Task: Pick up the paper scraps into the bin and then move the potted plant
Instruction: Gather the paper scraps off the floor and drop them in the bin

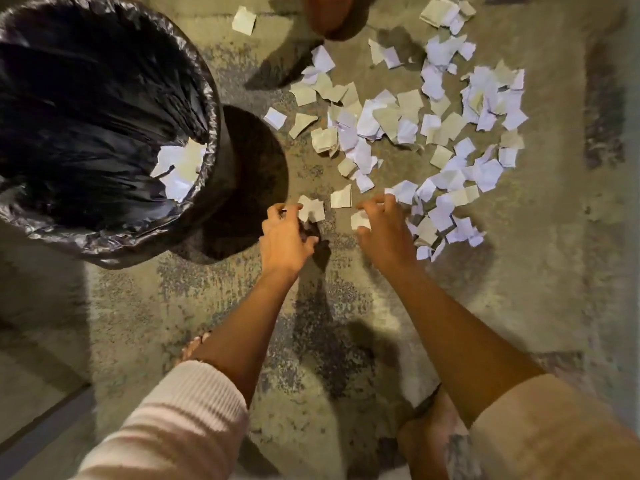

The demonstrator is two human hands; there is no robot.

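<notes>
Round bin (pixel 211 109), crinkled glossy black liner (pixel 86 98), torn pieces inside. Right of bin: jagged white paper scraps (pixel 381 123) strewn over mottled concrete floor (pixel 536 271). Left hand (pixel 284 237) pinches crumpled scrap (pixel 311 209) beside bin; right hand (pixel 384 233) curls round small scrap (pixel 360 220). Rounded brown pot (pixel 325 15) beyond bin, cropped.

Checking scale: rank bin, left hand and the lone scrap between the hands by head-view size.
1. black-lined round plastic bin (nearer, so inflated)
2. left hand
3. pale torn paper scrap between the hands

dim warm light, hard shadows, edges bowed, nearest sleeves perhaps slightly blurred
</notes>
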